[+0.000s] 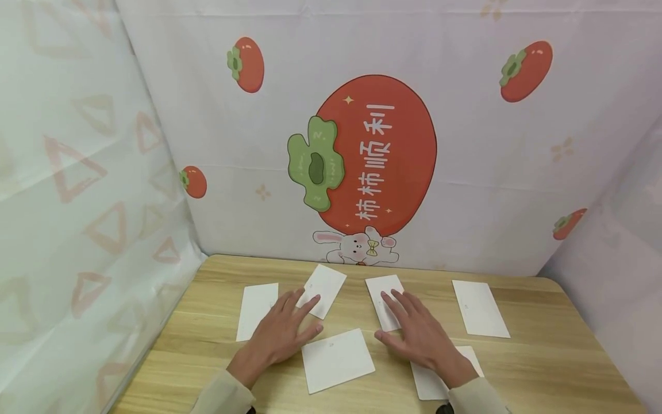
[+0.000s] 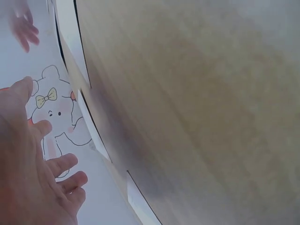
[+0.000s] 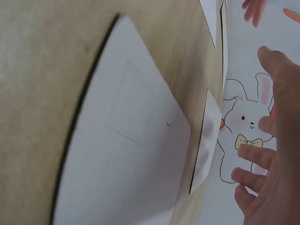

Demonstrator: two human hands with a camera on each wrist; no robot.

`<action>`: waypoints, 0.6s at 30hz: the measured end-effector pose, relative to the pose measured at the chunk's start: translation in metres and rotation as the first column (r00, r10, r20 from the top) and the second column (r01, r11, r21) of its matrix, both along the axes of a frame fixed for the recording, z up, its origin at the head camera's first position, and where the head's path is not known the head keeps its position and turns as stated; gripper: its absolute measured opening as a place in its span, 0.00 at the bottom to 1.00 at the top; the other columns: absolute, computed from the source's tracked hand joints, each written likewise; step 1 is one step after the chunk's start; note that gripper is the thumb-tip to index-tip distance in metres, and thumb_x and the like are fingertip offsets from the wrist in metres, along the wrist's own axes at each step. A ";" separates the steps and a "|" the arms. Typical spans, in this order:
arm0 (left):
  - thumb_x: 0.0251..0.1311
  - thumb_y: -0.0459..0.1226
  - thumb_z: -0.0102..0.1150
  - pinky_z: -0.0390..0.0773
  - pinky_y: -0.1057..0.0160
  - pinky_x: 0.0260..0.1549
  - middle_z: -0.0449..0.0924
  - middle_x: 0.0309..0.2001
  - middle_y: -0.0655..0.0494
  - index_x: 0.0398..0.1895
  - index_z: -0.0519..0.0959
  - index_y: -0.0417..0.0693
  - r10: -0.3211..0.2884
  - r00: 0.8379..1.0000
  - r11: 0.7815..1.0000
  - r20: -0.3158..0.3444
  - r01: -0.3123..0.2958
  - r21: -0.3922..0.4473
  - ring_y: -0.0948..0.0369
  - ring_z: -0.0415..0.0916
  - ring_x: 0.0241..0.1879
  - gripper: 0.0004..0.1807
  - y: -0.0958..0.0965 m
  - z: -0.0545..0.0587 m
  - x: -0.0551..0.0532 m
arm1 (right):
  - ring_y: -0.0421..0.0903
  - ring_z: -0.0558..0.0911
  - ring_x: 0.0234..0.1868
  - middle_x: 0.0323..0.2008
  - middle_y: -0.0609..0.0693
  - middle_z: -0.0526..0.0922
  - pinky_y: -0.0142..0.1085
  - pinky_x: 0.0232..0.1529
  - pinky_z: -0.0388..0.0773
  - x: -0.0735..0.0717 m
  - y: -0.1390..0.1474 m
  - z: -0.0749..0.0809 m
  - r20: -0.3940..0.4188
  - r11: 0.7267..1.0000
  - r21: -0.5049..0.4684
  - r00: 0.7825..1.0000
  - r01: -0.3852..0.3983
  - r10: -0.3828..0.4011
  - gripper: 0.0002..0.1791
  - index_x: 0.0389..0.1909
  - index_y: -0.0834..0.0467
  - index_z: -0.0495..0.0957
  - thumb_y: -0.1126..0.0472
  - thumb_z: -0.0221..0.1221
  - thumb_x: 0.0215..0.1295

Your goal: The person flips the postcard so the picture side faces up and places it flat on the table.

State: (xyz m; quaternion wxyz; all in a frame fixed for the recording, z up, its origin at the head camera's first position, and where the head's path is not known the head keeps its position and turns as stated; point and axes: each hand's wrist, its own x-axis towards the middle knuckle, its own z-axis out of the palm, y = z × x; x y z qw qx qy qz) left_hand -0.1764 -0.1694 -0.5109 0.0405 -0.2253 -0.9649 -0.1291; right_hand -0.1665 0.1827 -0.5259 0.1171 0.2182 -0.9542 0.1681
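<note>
My left hand hovers palm down with fingers spread, holding nothing. Its fingertips overlap a tilted white card at the back, and another white card lies to its left. Between the hands is a card with a tiny mark near its upper edge. My right hand, fingers also spread, holds nothing. It overlaps a white card at the back, while its wrist covers part of a card nearer me. In the right wrist view, the hand is raised above the cards.
One more white card lies far right on the wooden table. A white cloth with a printed persimmon and rabbit hangs along the table's back edge. Side cloths enclose the left and right.
</note>
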 end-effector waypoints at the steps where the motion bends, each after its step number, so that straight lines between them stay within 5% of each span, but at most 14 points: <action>1: 0.79 0.63 0.51 0.71 0.37 0.75 0.64 0.83 0.42 0.84 0.68 0.64 -0.003 1.000 1.000 0.001 0.003 0.000 0.37 0.62 0.81 0.36 0.000 -0.001 0.001 | 0.67 0.74 0.76 0.77 0.60 0.74 0.62 0.74 0.72 0.000 -0.001 0.000 -0.004 1.000 0.001 1.000 -0.007 0.007 0.46 0.82 0.51 0.68 0.32 0.64 0.70; 18: 0.79 0.63 0.52 0.75 0.44 0.72 0.74 0.76 0.44 0.81 0.71 0.64 -0.074 0.988 0.997 -0.139 0.070 -0.034 0.41 0.73 0.73 0.34 0.001 -0.009 0.024 | 0.58 0.77 0.75 0.75 0.55 0.77 0.55 0.69 0.80 0.012 -0.018 -0.003 -0.023 0.997 0.021 0.997 -0.068 0.068 0.46 0.81 0.50 0.70 0.31 0.65 0.70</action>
